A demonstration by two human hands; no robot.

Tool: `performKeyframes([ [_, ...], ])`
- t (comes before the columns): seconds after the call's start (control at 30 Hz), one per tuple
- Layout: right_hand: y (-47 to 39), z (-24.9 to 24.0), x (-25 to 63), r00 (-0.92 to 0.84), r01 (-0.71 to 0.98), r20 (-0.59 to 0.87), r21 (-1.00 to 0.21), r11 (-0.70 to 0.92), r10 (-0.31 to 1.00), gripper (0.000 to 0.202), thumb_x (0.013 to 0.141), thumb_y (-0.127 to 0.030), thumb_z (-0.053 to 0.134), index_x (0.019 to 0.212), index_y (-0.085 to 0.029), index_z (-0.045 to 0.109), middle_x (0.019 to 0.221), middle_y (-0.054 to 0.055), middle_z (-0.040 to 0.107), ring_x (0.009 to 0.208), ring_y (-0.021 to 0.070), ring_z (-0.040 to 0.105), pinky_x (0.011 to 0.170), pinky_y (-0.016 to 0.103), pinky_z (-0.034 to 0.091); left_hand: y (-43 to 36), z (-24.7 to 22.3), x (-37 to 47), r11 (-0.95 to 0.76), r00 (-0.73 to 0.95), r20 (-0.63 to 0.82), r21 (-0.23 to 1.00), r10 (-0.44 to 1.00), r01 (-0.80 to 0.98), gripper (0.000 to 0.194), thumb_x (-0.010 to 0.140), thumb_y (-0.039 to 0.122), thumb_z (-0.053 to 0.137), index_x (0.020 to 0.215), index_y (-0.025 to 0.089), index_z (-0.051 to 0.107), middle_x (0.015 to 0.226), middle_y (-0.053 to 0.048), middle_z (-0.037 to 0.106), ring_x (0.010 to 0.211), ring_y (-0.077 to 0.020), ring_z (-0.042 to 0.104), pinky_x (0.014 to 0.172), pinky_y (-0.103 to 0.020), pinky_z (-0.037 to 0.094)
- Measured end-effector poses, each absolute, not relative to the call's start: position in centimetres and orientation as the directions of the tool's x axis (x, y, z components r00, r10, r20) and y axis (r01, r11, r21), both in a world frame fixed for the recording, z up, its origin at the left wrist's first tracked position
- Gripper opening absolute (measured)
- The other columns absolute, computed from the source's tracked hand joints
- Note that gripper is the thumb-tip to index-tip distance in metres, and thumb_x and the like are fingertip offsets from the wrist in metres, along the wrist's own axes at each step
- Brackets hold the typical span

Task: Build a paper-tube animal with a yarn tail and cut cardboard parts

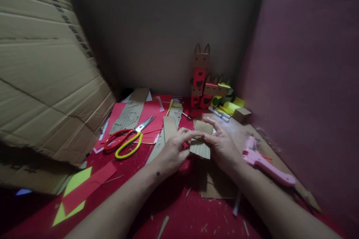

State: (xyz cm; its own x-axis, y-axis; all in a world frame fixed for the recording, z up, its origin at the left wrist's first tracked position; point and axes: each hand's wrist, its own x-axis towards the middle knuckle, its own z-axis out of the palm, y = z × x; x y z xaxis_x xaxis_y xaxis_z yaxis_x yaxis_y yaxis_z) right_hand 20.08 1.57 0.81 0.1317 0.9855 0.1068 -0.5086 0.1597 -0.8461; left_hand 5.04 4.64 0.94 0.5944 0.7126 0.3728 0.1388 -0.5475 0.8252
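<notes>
Both my hands meet at the middle of the red surface around a small folded piece of cardboard. My left hand grips its left side, with the index finger stretched across the fold. On the right, my right hand pinches the piece between thumb and fingers. One flap stands up behind the fingers, and a ribbed flap slopes toward me. Beneath my right hand lies a flat cardboard sheet. Left of my hands rest scissors with red and yellow handles, blades apart.
A pink glue gun lies at right on cardboard. Several decorated cardboard figures stand at the back, near markers and a small box. A large cardboard sheet leans at left. Red and yellow paper strips lie below it.
</notes>
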Motion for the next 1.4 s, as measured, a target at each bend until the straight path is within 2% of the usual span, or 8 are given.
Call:
performKeyframes([
  [0.13,1.3,0.4,20.0,0.051,-0.418,0.041,-0.906,0.059,0.998,0.043,0.067,-0.016,0.064,0.106,-0.023,0.047,0.063,-0.002,0.065,0.045,0.0145,0.061,0.043,0.023,0.047,4.9,0.5,5.5,-0.601,0.432,0.483,0.775,0.762,0.193,0.009,0.077,0.020,0.056,0.076,0.020,0.065,0.090,-0.002,0.048,0.083,-0.0142,0.050,0.075,-0.027,0.042],
  [0.23,1.3,-0.1,20.0,-0.006,-0.441,0.063,-0.896,0.053,0.998,0.044,0.068,-0.016,0.061,0.108,-0.023,0.046,0.065,0.000,0.067,0.044,0.0154,0.061,0.044,0.025,0.048,4.8,0.4,5.7,-0.592,0.387,0.497,0.785,0.777,0.181,0.008,0.079,0.020,0.054,0.074,0.018,0.059,0.092,-0.003,0.049,0.084,-0.0141,0.050,0.075,-0.027,0.042],
  [0.37,1.3,-0.2,20.0,-0.073,-0.482,0.116,-0.873,0.067,0.991,0.031,0.078,-0.024,0.049,0.109,-0.022,0.047,0.076,0.004,0.068,0.054,0.0189,0.066,0.052,0.033,0.052,4.3,0.5,5.7,-0.486,0.366,0.394,0.850,0.843,0.203,0.010,0.083,0.022,0.048,0.074,0.018,0.050,0.070,0.002,0.048,0.066,-0.0113,0.048,0.062,-0.024,0.040],
  [0.53,0.7,0.2,19.6,-0.045,-0.324,0.197,-0.930,0.173,0.979,0.030,0.081,-0.032,0.054,0.107,-0.023,0.045,0.077,0.001,0.065,0.053,0.0177,0.065,0.051,0.033,0.054,4.0,0.3,5.8,-0.429,0.340,0.345,0.878,0.875,0.211,0.015,0.082,0.026,0.050,0.070,0.019,0.044,0.059,0.006,0.044,0.055,-0.0090,0.042,0.053,-0.022,0.036],
  [0.87,0.5,0.2,19.6,-0.036,-0.311,0.210,-0.932,0.188,0.977,0.030,0.077,-0.025,0.057,0.104,-0.023,0.044,0.070,-0.002,0.063,0.044,0.0145,0.062,0.040,0.027,0.052,4.0,0.7,6.2,-0.270,0.333,0.251,0.963,0.909,0.011,0.016,0.076,0.024,0.057,0.088,0.018,0.048,0.069,0.004,0.052,0.061,-0.0094,0.049,0.057,-0.022,0.040],
  [1.03,0.7,0.3,20.0,-0.111,-0.360,0.126,-0.930,0.078,0.986,0.026,0.083,-0.035,0.048,0.107,-0.023,0.048,0.072,0.001,0.064,0.045,0.0168,0.062,0.038,0.028,0.049,4.3,1.0,5.7,-0.206,0.417,0.199,0.978,0.887,-0.030,0.011,0.078,0.025,0.056,0.082,0.015,0.054,0.069,0.002,0.055,0.054,-0.0070,0.046,0.050,-0.020,0.036],
  [1.2,0.8,0.6,20.1,-0.145,-0.464,0.062,-0.886,-0.012,0.987,0.032,0.084,-0.040,0.044,0.111,-0.025,0.050,0.075,0.004,0.066,0.047,0.0167,0.061,0.042,0.030,0.050,4.6,1.2,5.3,-0.168,0.427,0.166,0.985,0.889,-0.033,0.020,0.078,0.029,0.057,0.094,0.016,0.056,0.080,-0.001,0.060,0.051,-0.0064,0.045,0.049,-0.021,0.036],
  [1.4,1.4,0.6,20.4,-0.125,-0.575,0.054,-0.818,-0.028,0.991,0.031,0.084,-0.035,0.043,0.110,-0.021,0.051,0.075,0.005,0.066,0.051,0.0179,0.062,0.044,0.030,0.050,4.9,0.9,5.3,-0.227,0.523,0.269,0.963,0.809,-0.145,0.043,0.073,0.018,0.062,0.115,0.023,0.054,0.095,-0.003,0.062,0.086,-0.0161,0.057,0.074,-0.027,0.044],
])
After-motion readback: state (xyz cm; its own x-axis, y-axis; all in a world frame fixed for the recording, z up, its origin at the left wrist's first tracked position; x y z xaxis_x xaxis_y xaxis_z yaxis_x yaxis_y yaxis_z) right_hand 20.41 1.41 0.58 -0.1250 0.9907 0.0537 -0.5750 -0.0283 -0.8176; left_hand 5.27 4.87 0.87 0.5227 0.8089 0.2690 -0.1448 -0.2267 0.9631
